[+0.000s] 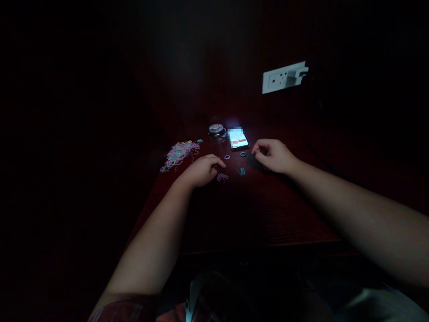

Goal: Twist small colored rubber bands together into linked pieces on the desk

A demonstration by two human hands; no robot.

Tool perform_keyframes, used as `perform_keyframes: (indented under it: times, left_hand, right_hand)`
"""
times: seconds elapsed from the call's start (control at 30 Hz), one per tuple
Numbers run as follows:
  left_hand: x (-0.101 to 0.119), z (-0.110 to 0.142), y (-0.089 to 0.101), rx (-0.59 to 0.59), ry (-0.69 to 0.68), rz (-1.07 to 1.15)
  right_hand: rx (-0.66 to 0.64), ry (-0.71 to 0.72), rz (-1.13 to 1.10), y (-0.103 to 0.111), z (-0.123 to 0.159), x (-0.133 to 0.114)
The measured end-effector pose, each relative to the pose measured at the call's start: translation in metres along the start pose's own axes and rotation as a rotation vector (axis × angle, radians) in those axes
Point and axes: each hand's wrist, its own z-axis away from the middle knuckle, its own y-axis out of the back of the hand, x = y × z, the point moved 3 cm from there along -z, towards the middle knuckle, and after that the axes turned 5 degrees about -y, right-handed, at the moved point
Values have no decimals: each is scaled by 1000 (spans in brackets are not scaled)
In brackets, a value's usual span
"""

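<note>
My left hand [203, 171] rests low over the dark red table, its fingers apart and stretched forward, with nothing visible in it. Beside its fingertips lie a small bunch of thin purple pieces [222, 177] and a pale purple ring [227, 157]. A few thin teal pieces [241, 171] lie between the two hands. My right hand [273, 154] is curled near the phone, thumb and index tips close together; whatever they hold, if anything, is too small to make out. Just left of those fingertips is a bluish-grey ring [243, 154].
A heap of thin pink, green and yellow pieces [181, 154] spreads on the left. At the back stand a clear lidded jar [217, 133] and a phone with a lit screen [238, 137]. A wall socket [281, 78] holds a white plug. The surroundings are very dark.
</note>
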Motion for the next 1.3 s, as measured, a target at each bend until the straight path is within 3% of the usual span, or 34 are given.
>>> perform_keyframes:
  times: [0.13,0.27,0.7,0.93,1.1,1.3]
  left_hand:
    - [6,8,4,-133,72,16]
    - [11,10,3,-211,61,29]
    - [4,0,-7,-147,-83,74]
    - [4,6,0,-141,-60,75]
    - [-2,4,-6,-171,-32,43]
    - [8,1,-5,-120,-92,85]
  right_hand:
    - [-2,5,2,0,-1,0]
    - [-7,11,14,0,-1,0]
    - [-2,24,-1,-2,-1,3]
    - [-8,35,3,-1,-2,4]
    - [-14,23,1,-2,-2,2]
    - [-11,16,0,-1,-1,-1]
